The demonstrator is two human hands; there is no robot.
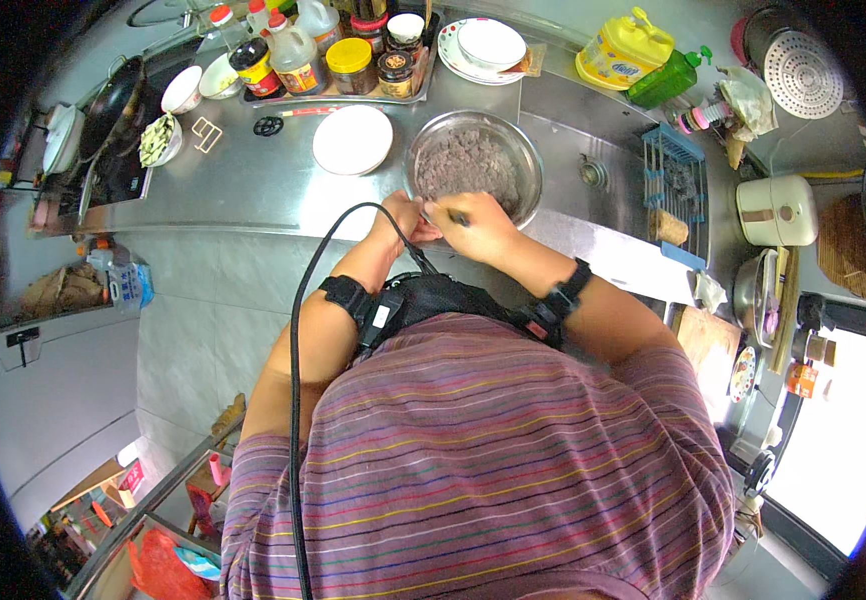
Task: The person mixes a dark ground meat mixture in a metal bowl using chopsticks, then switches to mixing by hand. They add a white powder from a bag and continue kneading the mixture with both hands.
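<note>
Facing steel counter (243, 190) beside sink (565, 165); gripping dark object (460, 217) in right hand (481, 228) near bowl (530, 165); can't tell grip of left hand (405, 214).

Purplish short-sleeved shirt (493, 470) with thin yellow, white, red and blue stripes, behind the bare fingers (445, 211). Nearer them, each arm wears a black band (345, 295); between sits a black pack (448, 300) with a white label (381, 316). A black cable (297, 400) loops left of the fingers.

One steel bowl (529, 165) has two hands (478, 228) at its rim, one white plate (353, 140) and three small bowls (182, 94) leftward, and one blue rack (681, 141) rightward.
</note>
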